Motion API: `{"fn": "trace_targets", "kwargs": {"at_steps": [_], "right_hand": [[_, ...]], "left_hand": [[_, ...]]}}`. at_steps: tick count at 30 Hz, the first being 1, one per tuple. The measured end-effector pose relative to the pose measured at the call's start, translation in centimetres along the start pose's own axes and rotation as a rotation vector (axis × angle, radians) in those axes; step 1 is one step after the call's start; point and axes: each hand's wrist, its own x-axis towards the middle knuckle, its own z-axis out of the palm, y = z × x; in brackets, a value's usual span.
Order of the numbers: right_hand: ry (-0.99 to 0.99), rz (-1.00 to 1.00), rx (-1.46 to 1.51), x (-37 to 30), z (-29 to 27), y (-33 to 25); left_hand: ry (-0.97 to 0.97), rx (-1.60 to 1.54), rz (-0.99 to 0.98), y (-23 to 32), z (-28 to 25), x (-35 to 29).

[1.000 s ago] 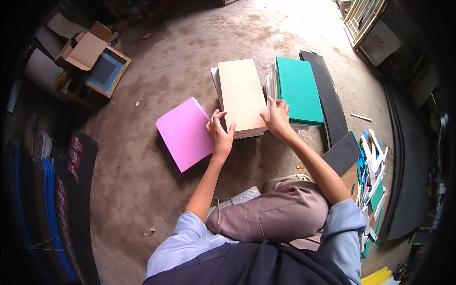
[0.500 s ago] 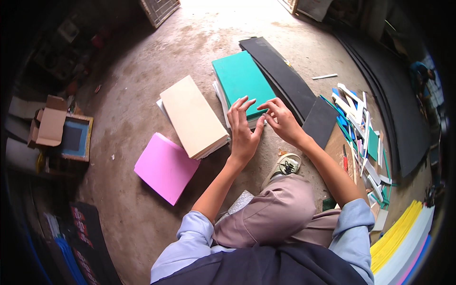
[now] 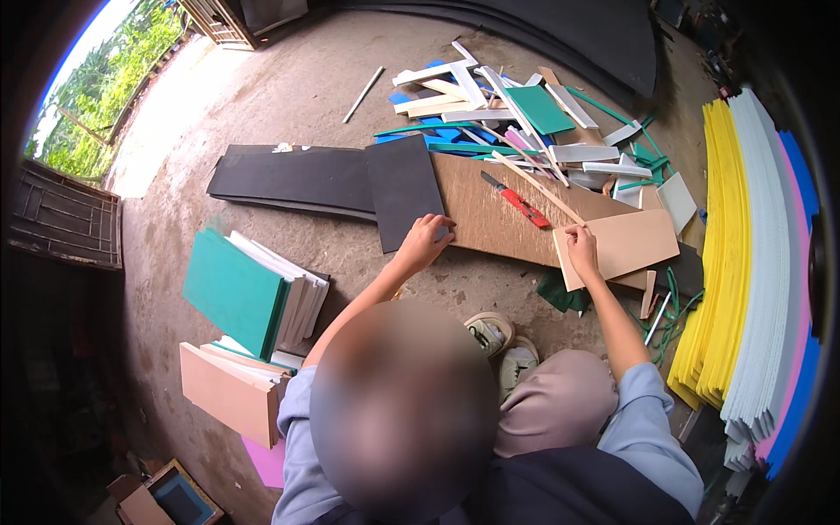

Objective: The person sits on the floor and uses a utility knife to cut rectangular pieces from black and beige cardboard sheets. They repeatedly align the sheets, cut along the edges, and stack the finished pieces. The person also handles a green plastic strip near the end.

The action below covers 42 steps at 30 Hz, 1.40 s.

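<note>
My left hand [image 3: 426, 242] is at the lower right edge of a black foam sheet [image 3: 402, 188], its fingers curled around something pale and small that I cannot make out. My right hand [image 3: 581, 251] pinches near the upper left edge of a beige foam sheet [image 3: 632, 243], which lies across the right end of a long brown board [image 3: 472, 203]. Between the hands, a red utility knife [image 3: 522, 206] with its blade out rests on the board. The end of a thin beige strip [image 3: 535, 185] lies close to my right fingertips.
Coloured offcuts [image 3: 490, 109] are heaped beyond the board. Long black sheets [image 3: 297, 179] extend left. Stacks of green sheets [image 3: 234, 284] and beige sheets [image 3: 229, 392] stand at left, above a pink sheet [image 3: 265, 459]. Yellow sheets [image 3: 716, 245] rise at right. A blurred patch covers part of my lap.
The view has turned right, bringing the board and offcuts to the middle. My hands have moved apart from above the green stack, and my right hand is now on a beige sheet.
</note>
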Motion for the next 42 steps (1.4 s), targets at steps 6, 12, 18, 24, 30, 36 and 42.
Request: {"fn": "trace_targets", "kwargs": {"at_steps": [6,12,18,24,30,36,42], "right_hand": [[0.089,-0.25,-0.032,1.0,7.0,-4.2],[-0.032,-0.322,-0.319,5.0,8.9,-6.6],[0.077,-0.175,0.019,2.7,3.2,-4.2],[0.22,0.568,0.29,-4.3,-5.4,7.1],[0.275,0.972,0.597,-12.7,-7.1,8.5],[0.39,0.981,0.633,-15.3,-8.5,9.1],[0.447,0.911,0.776,-12.6,-7.3,8.7]], "left_hand": [[0.165,0.025,-0.058,-2.5,2.7,-0.7],[0.42,-0.054,-0.177,-4.6,2.6,1.3],[0.518,-0.091,-0.14,-3.3,5.9,4.7],[-0.284,0.024,0.572,6.3,17.0,6.1],[-0.349,0.523,0.909,10.7,24.5,7.0],[-0.339,0.467,0.898,10.5,25.0,8.1],[-0.476,0.406,0.778,6.2,15.6,7.8]]}}
